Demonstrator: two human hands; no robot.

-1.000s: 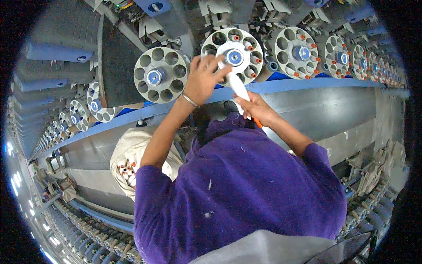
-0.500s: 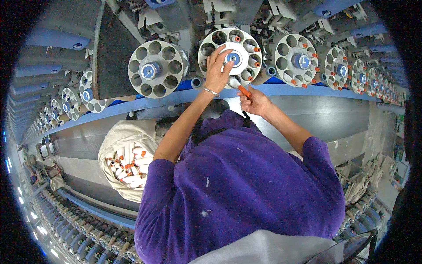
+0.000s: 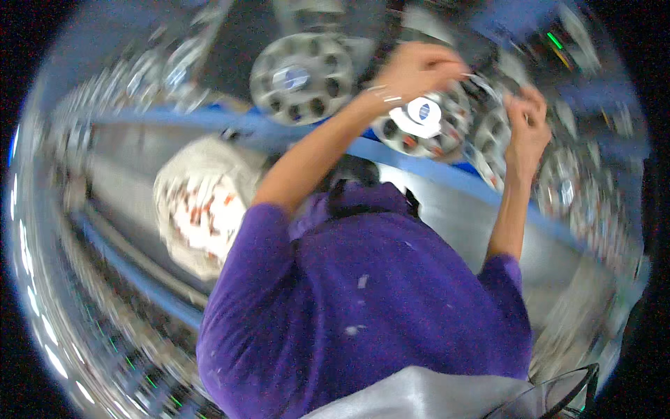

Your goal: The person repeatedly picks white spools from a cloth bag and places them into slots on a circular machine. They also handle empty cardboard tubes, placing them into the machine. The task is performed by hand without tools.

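The picture is smeared by motion. My left hand (image 3: 422,70) is raised over the upper rim of a round holder (image 3: 391,129) with a white disc and blue hub (image 3: 424,112) at its centre. Its fingers are bent in a pinch, and what they hold, if anything, I cannot make out. To the right, my right hand (image 3: 528,126) is lifted beside the neighbouring round holder (image 3: 490,143), thumb and fingers curled together. Anything between them is too blurred to name. Orange-tipped tubes (image 3: 436,150) sit in some holes of the middle holder.
Left of my forearm stands a holder (image 3: 293,78) with dark, open holes. A cream cloth sack (image 3: 171,202) of white bobbins with orange ends lies at my left. A blue rail (image 3: 202,119) runs below the holders. Blurred machine rows (image 3: 132,314) line the lower left.
My view has swung. My left hand has risen from the middle holder's face to above its rim. My right hand has moved up and right; the orange-ended bobbin it held is no longer discernible.
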